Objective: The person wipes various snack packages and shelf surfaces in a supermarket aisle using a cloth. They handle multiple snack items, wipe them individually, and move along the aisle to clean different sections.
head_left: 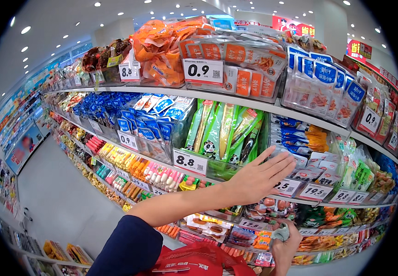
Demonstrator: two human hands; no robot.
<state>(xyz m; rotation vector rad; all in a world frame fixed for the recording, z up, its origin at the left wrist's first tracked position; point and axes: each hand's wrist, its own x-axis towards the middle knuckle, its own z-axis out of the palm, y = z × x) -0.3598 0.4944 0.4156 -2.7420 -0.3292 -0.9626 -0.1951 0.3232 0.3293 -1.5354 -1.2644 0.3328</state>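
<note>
My left hand (269, 177) reaches across the middle shelf with fingers stretched out flat and nothing in them. It lies over the front of a clear bin, beside small white packets (318, 168); whether it touches them I cannot tell. Lower down, my right hand (287, 246) is closed around a crumpled grey-green cloth (281, 233). This hand is in front of the lower shelf, near packs of round brown snacks (272, 208). Green upright snack packs (217, 131) stand left of my left hand, and blue and orange packets (300, 133) are stacked just beyond it.
A long curved shelf unit holds several tiers of snacks in clear bins with price tags (189, 162). Orange bags (159, 50) and blue-white packets (323, 78) fill the top tier. A grey aisle floor (70, 193) runs along the left, with another low shelf (47, 253) beside it.
</note>
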